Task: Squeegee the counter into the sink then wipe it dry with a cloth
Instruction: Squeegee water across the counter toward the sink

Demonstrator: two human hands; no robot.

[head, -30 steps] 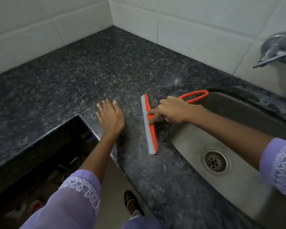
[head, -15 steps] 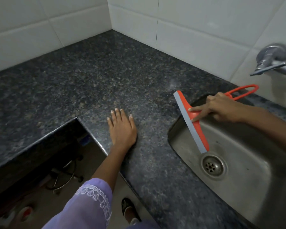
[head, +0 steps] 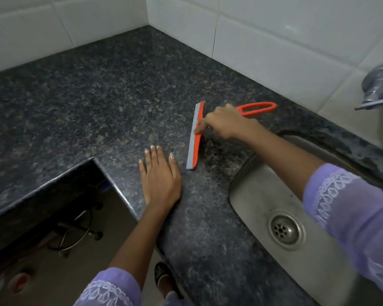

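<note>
Back from over the sink (head: pixel 263 195), the right hand (head: pixel 226 124) grips the squeegee (head: pixel 196 138), forefinger pressing its blade onto the table (head: pixel 97 96). Left hand (head: pixel 159 182) lies spread flat beside it. An uneven press could leave streaks. Water is hard to see; no cloth in view.

Left hand (head: pixel 160 180): laid flat, palm down, fingers straight and held close together, thumb alongside, fingertips directed away from the body. The left forearm runs up from the lower centre of the view and emerges from a lilac sleeve with white embroidery at the cuff.

Right hand (head: pixel 224 123): fingers curled in a grip, index finger extended forward and downward, back of the hand facing up. The right forearm extends diagonally from the lower right, bare from the sleeve cuff to the wrist.
</note>
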